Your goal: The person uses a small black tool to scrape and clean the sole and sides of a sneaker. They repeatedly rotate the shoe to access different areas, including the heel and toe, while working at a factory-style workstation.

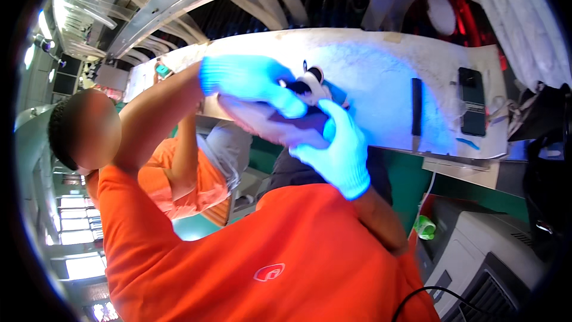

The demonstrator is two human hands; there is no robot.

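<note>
Both my hands wear knit gloves that look bright blue under the blue light. Between them I hold a shoe (256,118) with a pale pinkish sole edge and a dark part facing me, slightly blurred. My left hand (247,80) comes over it from the far left side, fingers bent down onto the shoe. My right hand (339,154) grips the near right end, with thumb and fingers apart around it. Just beyond my fingers is a small white-and-black object (313,80); I cannot tell its kind or whether it touches the shoe.
On the pale worktable (369,59) lie a long black tool (416,107), a dark phone (471,101) and a small blue piece (468,144). A white shoe (441,12) is on the rack behind. A person in orange (179,173) sits left. A grey machine (488,250) stands lower right.
</note>
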